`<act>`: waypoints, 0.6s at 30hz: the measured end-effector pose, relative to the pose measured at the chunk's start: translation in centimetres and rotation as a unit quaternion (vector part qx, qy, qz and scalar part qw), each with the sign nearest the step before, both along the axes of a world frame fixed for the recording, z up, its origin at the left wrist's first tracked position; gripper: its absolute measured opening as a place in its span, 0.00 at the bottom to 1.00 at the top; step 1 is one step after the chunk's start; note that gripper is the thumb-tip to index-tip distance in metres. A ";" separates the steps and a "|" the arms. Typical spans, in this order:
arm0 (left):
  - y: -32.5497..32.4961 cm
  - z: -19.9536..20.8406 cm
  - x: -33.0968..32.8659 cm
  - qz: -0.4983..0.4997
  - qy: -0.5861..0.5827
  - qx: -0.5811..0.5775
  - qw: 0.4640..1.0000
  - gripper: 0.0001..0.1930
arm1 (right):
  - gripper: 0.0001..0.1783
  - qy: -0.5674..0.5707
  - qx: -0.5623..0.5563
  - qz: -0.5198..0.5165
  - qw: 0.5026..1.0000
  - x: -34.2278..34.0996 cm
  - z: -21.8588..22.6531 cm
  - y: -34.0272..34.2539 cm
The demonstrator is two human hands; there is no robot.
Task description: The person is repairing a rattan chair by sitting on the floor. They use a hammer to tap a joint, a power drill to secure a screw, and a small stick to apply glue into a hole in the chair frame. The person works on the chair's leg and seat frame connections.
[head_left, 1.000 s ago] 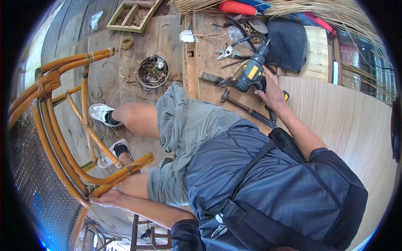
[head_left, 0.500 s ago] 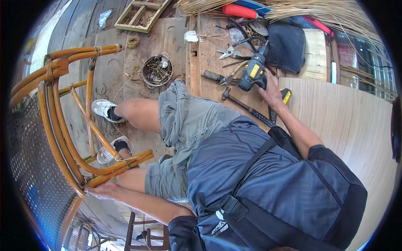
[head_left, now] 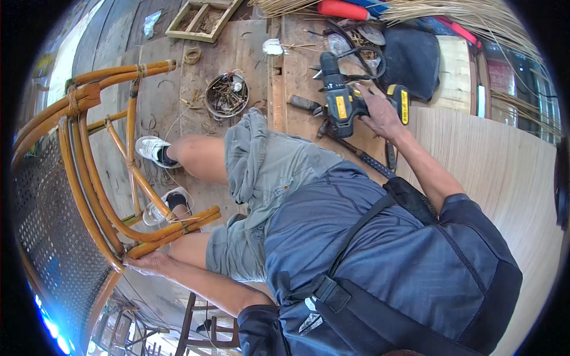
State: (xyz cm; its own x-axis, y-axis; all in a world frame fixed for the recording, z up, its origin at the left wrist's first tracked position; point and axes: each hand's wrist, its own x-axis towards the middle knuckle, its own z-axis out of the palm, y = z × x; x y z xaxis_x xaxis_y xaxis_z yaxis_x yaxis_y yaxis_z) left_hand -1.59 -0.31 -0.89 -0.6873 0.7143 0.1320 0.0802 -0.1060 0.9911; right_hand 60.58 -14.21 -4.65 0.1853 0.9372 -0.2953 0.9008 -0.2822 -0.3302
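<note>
My right hand [head_left: 382, 118] is wrapped round the grip of a black and yellow cordless drill [head_left: 342, 102], raised over the tools on the bench. Its battery, with a yellow mark, sticks out to the right of my wrist. At the left, my left hand [head_left: 151, 263] grips the lower corner of a rattan chair [head_left: 89, 172]; some fingers are hidden behind the pole. The chair has bent orange-brown poles, bound joints and a dark woven panel, and lies tilted beside my legs. Just below the drill is a hammer [head_left: 362, 155] with a dark patterned handle.
A metal bowl of small scraps [head_left: 227, 111] stands on the plank floor. Farther off lie a divided wooden tray [head_left: 202, 21] and a coil of cane [head_left: 192, 56]. A black pouch [head_left: 409, 64] and rattan strands [head_left: 457, 21] fill the far right. A pale board [head_left: 475, 172] spans the right side.
My right hand has lifted and turned the drill, so its battery now shows to the right and its body has shifted left. My left hand stays on the chair.
</note>
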 end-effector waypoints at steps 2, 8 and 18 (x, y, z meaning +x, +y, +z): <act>-0.1 -0.2 0.2 -0.014 -0.007 0.009 1.000 0.46 | 0.50 -0.015 0.021 0.031 0.999 0.4 -0.8 -0.3; 0.0 0.7 1.8 -0.005 -0.006 0.014 1.000 0.46 | 0.44 -0.039 0.105 0.060 0.992 1.7 -1.0 0.3; -0.4 -0.1 0.1 -0.002 0.006 0.032 0.999 0.44 | 0.16 0.021 -0.041 -0.262 0.964 3.5 2.4 -8.4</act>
State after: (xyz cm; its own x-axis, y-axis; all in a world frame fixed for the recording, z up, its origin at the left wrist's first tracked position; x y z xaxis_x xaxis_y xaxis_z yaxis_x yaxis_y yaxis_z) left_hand -1.50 -0.73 -0.99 -0.6826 0.7070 0.1850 0.0907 -0.1692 0.9814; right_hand 64.09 -22.57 -2.27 0.6141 0.6909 -0.3815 0.6132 -0.7220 -0.3204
